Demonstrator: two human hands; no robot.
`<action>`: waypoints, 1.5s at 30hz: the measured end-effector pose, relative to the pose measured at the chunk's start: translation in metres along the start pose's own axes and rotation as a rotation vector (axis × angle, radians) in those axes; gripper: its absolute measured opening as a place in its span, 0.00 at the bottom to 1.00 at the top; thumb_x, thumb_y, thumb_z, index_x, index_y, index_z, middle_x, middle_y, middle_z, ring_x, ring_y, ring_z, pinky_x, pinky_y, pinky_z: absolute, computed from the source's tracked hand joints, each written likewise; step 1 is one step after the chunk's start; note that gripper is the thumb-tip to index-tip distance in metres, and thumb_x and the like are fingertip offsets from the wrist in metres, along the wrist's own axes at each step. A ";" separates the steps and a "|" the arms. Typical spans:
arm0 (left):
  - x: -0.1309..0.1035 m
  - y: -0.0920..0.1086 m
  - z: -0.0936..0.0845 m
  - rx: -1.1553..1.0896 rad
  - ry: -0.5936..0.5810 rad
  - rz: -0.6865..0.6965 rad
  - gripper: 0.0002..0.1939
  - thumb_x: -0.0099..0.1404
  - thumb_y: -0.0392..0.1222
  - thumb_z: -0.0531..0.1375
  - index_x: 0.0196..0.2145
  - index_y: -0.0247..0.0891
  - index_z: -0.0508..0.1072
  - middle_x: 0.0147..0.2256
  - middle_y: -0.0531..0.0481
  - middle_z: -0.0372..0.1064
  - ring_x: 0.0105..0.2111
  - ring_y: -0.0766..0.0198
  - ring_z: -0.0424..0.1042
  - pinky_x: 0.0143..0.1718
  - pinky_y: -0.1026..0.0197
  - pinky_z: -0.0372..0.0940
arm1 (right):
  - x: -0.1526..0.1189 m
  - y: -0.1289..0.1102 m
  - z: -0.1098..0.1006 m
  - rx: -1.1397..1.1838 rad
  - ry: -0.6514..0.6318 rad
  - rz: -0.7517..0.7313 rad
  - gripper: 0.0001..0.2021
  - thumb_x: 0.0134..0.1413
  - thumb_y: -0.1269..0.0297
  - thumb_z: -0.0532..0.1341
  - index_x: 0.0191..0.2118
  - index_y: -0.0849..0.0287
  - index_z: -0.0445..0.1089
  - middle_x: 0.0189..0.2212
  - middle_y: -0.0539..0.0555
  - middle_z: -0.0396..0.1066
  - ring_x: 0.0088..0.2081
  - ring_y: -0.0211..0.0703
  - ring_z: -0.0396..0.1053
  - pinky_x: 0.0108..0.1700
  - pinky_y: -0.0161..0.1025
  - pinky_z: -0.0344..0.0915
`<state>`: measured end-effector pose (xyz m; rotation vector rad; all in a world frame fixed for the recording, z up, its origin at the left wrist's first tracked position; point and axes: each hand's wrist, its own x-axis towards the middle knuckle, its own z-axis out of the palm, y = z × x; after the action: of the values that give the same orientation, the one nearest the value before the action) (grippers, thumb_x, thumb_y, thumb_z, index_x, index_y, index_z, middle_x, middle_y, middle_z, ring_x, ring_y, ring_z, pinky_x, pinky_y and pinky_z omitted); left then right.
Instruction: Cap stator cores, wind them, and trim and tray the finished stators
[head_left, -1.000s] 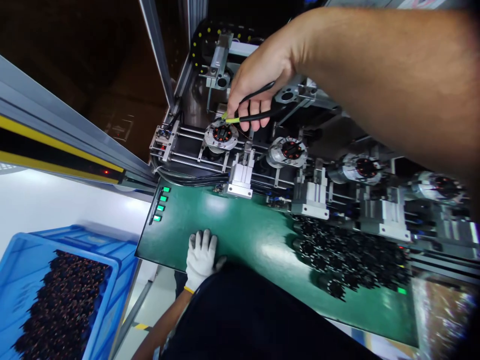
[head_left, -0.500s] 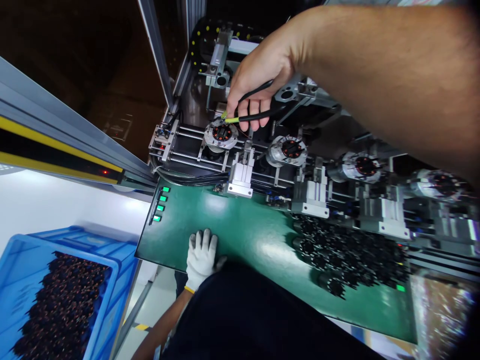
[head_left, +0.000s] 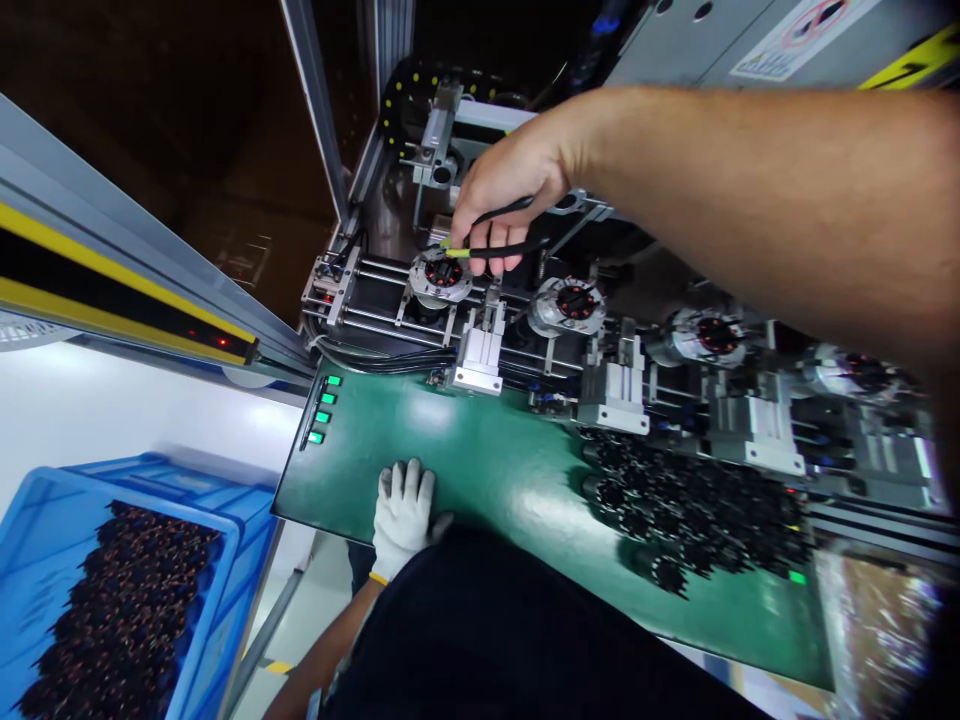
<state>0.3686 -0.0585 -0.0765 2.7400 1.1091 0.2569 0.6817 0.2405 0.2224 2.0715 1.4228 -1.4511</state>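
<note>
My bare right hand [head_left: 504, 205] is closed around cutting pliers [head_left: 487, 252] with black and yellow-green handles. Their jaws are at the rim of the leftmost round metal fixture [head_left: 442, 290], which holds a black part with copper windings [head_left: 444, 270]. Whether the jaws are biting on a wire is too small to tell. My left hand [head_left: 403, 515], in a white glove, lies flat with fingers stretched on the green work surface [head_left: 480, 430], near its front edge, holding nothing.
More fixtures [head_left: 574, 303] stand in a row to the right, behind metal blocks [head_left: 480, 355]. Many black toothed parts [head_left: 697, 510] are heaped on the right of the surface. A blue crate [head_left: 232, 570] of wound parts stands at lower left. An upright metal frame [head_left: 315, 120] borders the machine's left.
My right hand and the pliers have come slightly down and left in view, staying at the leftmost fixture. The forearm appears lower. My left hand has stayed still.
</note>
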 end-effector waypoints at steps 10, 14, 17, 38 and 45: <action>0.003 0.001 -0.017 0.024 -0.021 0.016 0.32 0.67 0.56 0.64 0.61 0.32 0.73 0.64 0.31 0.66 0.64 0.33 0.62 0.66 0.35 0.54 | -0.105 0.093 -0.014 -0.003 -0.066 -0.205 0.11 0.69 0.73 0.57 0.41 0.76 0.76 0.26 0.55 0.77 0.20 0.35 0.72 0.23 0.26 0.66; 0.007 0.003 -0.023 0.080 -0.053 0.033 0.32 0.67 0.56 0.64 0.60 0.30 0.73 0.63 0.29 0.66 0.62 0.31 0.62 0.64 0.33 0.55 | -0.111 0.153 -0.015 0.062 0.067 0.084 0.14 0.72 0.73 0.53 0.47 0.78 0.74 0.26 0.56 0.78 0.22 0.39 0.75 0.27 0.31 0.72; 0.007 0.003 -0.025 0.114 -0.066 0.046 0.33 0.68 0.56 0.63 0.61 0.29 0.72 0.64 0.27 0.64 0.63 0.31 0.60 0.64 0.33 0.54 | -0.101 0.177 -0.006 0.154 0.085 0.141 0.16 0.73 0.72 0.51 0.51 0.79 0.72 0.29 0.59 0.79 0.25 0.43 0.78 0.31 0.37 0.76; 0.006 0.000 -0.022 0.141 -0.048 0.065 0.32 0.69 0.55 0.61 0.63 0.31 0.69 0.65 0.29 0.63 0.66 0.33 0.58 0.66 0.33 0.53 | -0.066 0.199 -0.008 0.177 0.088 0.101 0.14 0.72 0.67 0.56 0.40 0.71 0.76 0.25 0.55 0.77 0.22 0.36 0.74 0.30 0.29 0.71; 0.005 0.000 -0.023 0.117 -0.094 0.036 0.32 0.69 0.56 0.61 0.63 0.31 0.69 0.65 0.30 0.63 0.66 0.33 0.58 0.67 0.33 0.53 | -0.081 0.181 -0.016 0.116 0.134 0.038 0.14 0.70 0.71 0.56 0.47 0.80 0.75 0.26 0.57 0.78 0.19 0.36 0.73 0.26 0.28 0.69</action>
<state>0.3676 -0.0530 -0.0537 2.8436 1.0832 0.0683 0.8350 0.1143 0.2399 2.2928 1.3686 -1.4364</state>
